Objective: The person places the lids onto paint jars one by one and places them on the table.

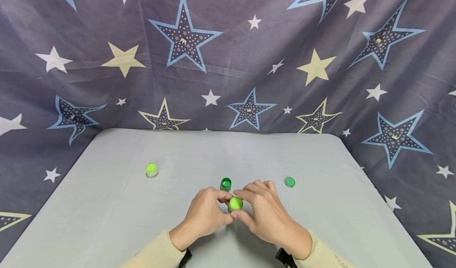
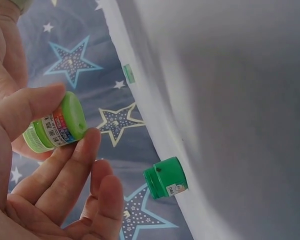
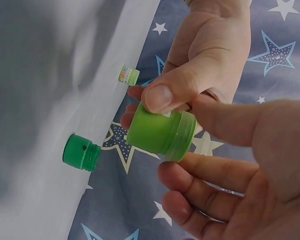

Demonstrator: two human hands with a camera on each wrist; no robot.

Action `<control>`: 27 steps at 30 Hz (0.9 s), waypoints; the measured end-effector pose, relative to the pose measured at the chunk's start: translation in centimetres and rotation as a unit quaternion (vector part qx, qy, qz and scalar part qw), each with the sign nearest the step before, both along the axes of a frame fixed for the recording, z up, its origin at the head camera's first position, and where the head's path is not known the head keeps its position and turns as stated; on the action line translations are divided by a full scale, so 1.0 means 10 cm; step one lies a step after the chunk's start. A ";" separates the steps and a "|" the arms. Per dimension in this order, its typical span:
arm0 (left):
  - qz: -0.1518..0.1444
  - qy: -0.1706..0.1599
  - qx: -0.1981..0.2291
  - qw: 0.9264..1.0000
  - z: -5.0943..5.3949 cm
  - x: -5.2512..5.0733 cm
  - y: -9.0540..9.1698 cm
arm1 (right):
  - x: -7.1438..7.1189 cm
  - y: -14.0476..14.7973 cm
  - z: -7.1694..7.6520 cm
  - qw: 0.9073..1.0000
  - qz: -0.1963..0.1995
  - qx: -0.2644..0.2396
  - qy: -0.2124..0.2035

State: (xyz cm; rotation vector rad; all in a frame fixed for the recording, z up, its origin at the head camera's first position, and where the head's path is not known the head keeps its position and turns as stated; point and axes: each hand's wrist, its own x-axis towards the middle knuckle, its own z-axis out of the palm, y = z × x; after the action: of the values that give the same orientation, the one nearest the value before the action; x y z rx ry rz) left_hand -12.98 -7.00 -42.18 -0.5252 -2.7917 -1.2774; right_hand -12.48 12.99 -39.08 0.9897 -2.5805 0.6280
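A light green jar (image 1: 235, 204) with its lid on is held between both hands above the near middle of the table. The left hand (image 1: 206, 212) pinches its body between thumb and fingers; in the right wrist view the left thumb lies on the jar (image 3: 155, 127). The right hand (image 1: 265, 212) has thumb and fingers at the lid end. Just beyond them stands a dark green jar (image 1: 226, 184) without a lid, its threaded neck showing in the left wrist view (image 2: 166, 178).
A second light green jar (image 1: 151, 170), closed, stands on the left of the white-covered table (image 1: 117, 204). A dark green lid (image 1: 289, 182) lies at the right. A star-patterned cloth (image 1: 228, 62) hangs behind the table.
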 end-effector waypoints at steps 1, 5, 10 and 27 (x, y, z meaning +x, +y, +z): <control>-0.001 0.001 0.001 1.000 0.00 0.00 0.00 | 0.00 0.00 0.01 1.000 -0.001 -0.001 -0.002; -0.008 0.007 0.011 1.000 0.00 -0.01 0.00 | 0.00 0.03 0.03 1.000 -0.002 -0.002 -0.016; -0.017 0.017 0.020 1.000 0.00 -0.02 -0.01 | -0.01 0.04 0.04 0.999 0.002 0.001 -0.033; -0.014 0.016 0.024 0.999 0.00 -0.01 -0.01 | -0.03 0.04 0.02 0.999 0.015 -0.015 -0.035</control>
State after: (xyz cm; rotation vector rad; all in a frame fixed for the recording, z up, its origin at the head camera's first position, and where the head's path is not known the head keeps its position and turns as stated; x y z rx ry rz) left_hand -13.09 -7.14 -42.17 -0.5801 -2.7310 -1.3252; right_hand -12.74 13.40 -38.92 1.0154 -2.6120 0.7196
